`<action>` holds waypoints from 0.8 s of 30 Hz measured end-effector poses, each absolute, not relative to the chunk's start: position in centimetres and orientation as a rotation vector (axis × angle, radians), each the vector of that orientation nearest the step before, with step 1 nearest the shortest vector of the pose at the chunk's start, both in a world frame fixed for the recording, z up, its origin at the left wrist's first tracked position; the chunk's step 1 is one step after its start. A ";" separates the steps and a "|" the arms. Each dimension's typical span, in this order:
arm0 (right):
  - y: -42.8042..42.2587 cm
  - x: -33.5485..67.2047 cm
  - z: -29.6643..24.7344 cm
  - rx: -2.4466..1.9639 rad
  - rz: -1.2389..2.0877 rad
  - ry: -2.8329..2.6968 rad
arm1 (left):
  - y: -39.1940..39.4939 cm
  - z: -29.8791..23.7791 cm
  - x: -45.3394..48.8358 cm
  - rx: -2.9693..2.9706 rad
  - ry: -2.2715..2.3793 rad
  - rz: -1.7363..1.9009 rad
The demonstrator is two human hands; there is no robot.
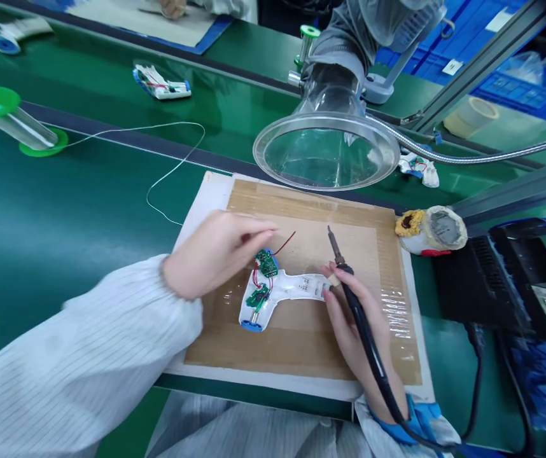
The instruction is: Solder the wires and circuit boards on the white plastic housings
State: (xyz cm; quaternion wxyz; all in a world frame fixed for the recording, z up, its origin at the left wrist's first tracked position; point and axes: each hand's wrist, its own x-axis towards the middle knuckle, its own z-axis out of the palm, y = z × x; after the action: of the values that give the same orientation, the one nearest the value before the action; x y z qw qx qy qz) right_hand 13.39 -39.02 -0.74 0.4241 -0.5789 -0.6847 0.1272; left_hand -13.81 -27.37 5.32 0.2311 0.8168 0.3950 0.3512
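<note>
My right hand (363, 318) grips a soldering iron (361, 312) with its tip pointing up and away. Its fingertips also touch the narrow end of a white plastic half-shell (296, 287), which lies on the cardboard-covered board. Inside the wide end of the shell sit a small green circuit board (256, 296) and red wires. Another circuit board (267, 263) stands at the shell's upper edge, a loose red wire (285, 242) sticking out of it. Just above that board, my left hand (216, 248) is closed in a pinch on thin solder wire (172, 170), which passes behind the hand.
A solder spool (29, 127) with green flanges stands at left. Over the board's far edge hangs a clear fume hood (325, 152). A tip-cleaning pot (445, 229) and a black box (483, 286) are at right. More shells (163, 83) lie beyond; another person's hand (172, 7) shows at top.
</note>
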 end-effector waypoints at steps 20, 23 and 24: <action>-40.8 14.2 -0.2 -1.358 0.262 -1.565 | -32.0 1.4 -9.9 2.494 0.957 0.897; -41.9 14.9 0.1 -1.255 0.285 -1.505 | -31.9 1.1 -9.9 2.377 0.919 0.884; -42.1 15.0 0.1 -1.253 0.301 -1.513 | -31.9 1.1 -9.9 2.351 0.919 0.878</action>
State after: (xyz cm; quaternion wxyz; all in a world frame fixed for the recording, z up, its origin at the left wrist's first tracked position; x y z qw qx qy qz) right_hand 14.96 -42.12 0.11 0.5457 -0.5282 -0.6381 0.1268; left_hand -9.86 -31.88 1.12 0.2321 0.8556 0.3346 0.3195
